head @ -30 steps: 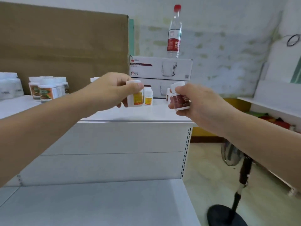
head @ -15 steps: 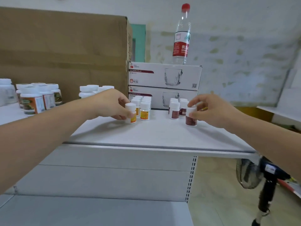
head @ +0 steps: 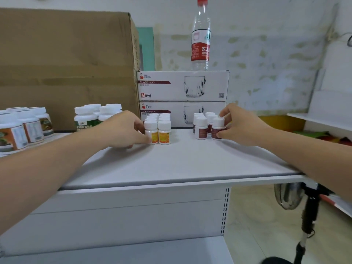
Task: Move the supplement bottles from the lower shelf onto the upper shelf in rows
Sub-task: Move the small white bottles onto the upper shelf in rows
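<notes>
Far left of frame: big bottles w/ brown-orange labels (head: 21, 128) sit on the upper shelf (head: 181, 164), then green-label bottles (head: 85, 119) just right of them, both groups backed against the cardboard box (head: 66, 63), prob. so rows start at the back and grow toward the front edge. Left hand (head: 123, 130), centre-left, has its fingers (head: 146, 139) wrapped on the front-left yellow-label bottle (head: 151, 132), which stands upright on the shelf touching its twin (head: 164, 132) on the right; the grip sits low on the body, thumb side hidden, looks like squaring it w/ the row rather than lifting. More of the same small bottles line up behind, two columns, running back to the glass mug boxes (head: 182, 86), which act as a backstop. Water bottle (head: 201, 35) stands on top of those boxes, upper centre, out of the way. A gap, then the dark-red-label bottles (head: 201, 128), also two columns. Right hand (head: 245, 126), centre-right, has fingers clamped on the front-right red-label bottle (head: 217, 130), one finger over the cap, thumb near the base; the bottle is down on the shelf beside its neighbour. Kinds are kept well apart, likely to keep sorts separate. Lower shelf (head: 133, 252), bottom of frame, shows no bottles in the visible part. A fan stand (head: 308, 216) at lower right.
</notes>
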Available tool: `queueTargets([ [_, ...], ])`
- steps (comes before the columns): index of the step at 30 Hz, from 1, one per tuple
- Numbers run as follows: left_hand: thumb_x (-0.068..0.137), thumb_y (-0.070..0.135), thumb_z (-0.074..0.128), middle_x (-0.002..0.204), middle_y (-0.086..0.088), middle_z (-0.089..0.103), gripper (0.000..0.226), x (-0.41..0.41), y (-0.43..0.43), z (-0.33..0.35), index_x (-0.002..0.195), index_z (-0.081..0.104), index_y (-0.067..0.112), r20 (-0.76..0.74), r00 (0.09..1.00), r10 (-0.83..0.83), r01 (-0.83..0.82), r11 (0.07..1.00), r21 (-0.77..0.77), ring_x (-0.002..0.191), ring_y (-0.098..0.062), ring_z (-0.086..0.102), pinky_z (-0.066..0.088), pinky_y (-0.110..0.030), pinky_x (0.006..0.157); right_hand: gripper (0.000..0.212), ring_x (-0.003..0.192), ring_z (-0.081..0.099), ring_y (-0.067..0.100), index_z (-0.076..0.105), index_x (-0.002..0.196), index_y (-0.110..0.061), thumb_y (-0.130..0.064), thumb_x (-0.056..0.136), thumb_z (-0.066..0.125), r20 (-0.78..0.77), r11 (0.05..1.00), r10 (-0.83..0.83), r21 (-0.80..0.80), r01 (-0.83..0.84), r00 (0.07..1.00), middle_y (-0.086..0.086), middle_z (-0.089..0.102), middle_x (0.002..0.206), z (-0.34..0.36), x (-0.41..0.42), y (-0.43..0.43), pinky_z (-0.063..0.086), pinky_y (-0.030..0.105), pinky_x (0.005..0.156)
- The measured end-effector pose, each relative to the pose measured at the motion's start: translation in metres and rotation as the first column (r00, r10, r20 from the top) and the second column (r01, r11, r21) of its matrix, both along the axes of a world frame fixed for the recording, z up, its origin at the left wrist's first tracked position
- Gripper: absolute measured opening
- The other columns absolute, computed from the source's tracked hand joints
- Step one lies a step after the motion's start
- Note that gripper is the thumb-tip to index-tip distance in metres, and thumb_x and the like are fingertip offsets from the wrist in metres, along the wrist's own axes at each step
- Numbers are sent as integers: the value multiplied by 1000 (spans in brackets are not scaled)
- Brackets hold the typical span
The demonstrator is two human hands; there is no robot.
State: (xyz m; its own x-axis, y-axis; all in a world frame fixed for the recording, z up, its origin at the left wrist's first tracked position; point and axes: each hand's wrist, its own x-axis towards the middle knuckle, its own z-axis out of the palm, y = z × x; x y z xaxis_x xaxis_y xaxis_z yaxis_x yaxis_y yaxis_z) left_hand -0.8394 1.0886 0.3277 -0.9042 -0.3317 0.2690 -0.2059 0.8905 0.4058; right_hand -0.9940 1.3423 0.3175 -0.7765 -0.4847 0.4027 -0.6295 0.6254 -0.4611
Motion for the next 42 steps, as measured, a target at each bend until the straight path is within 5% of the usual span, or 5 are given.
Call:
queueTargets([
  [11, 71, 42, 80, 72, 7, 63, 25, 29, 48, 29, 79, 65, 24, -247, 967, -60, 31, 992, -119, 64, -8, 56, 41, -27, 56, 60, 96, 62, 19, 43, 120, -19, -35, 76, 80, -15, 997, -35, -67, 34, 999, -4, 64, 107, -9, -6, -2, 50, 37, 89],
  [18, 71, 49, 80, 131, 3, 56, 84, -29, 103, 58, 139, 42, 18, 126, 975, -182, 193, 978, -76, 113, -19, 56, 44, -33, 95, 42, 106, 59, 22, 51, 133, -7, -16, 92, 55, 160, 986, -110, -105, 127, 981, 5, 60, 124, 40, -8, 4, 48, 29, 89],
  [23, 67, 25, 86, 86, -2, 59, 37, -68, 108, 28, 89, 59, 13, 61, 965, -255, 242, 956, 167, 76, -17, 53, 38, -26, 65, 26, 87, 58, 20, 61, 108, 1, -11, 91, 45, 427, 884, 70, -445, 142, 901, 9, 55, 103, 35, -28, -8, 49, 33, 92],
  [30, 88, 7, 65, 89, 14, 53, 29, -84, 98, -5, 85, 48, 30, 41, 903, -428, 402, 874, 272, 76, 9, 53, 35, 3, 58, 21, 84, 52, 22, 62, 91, 3, -12, 90, 47, 300, 996, 88, -59, -74, 950, 18, 63, 104, -1, -28, -8, 37, 31, 72],
  [42, 98, 27, 53, 126, 2, 60, 32, -86, 97, -11, 130, 54, 25, 79, 932, -355, 345, 932, 114, 116, -18, 53, 40, -25, 89, 27, 113, 61, 5, 67, 121, -24, -32, 98, 55, 316, 942, 324, -195, -273, 891, -10, 69, 121, -10, -34, 4, 40, 18, 98],
])
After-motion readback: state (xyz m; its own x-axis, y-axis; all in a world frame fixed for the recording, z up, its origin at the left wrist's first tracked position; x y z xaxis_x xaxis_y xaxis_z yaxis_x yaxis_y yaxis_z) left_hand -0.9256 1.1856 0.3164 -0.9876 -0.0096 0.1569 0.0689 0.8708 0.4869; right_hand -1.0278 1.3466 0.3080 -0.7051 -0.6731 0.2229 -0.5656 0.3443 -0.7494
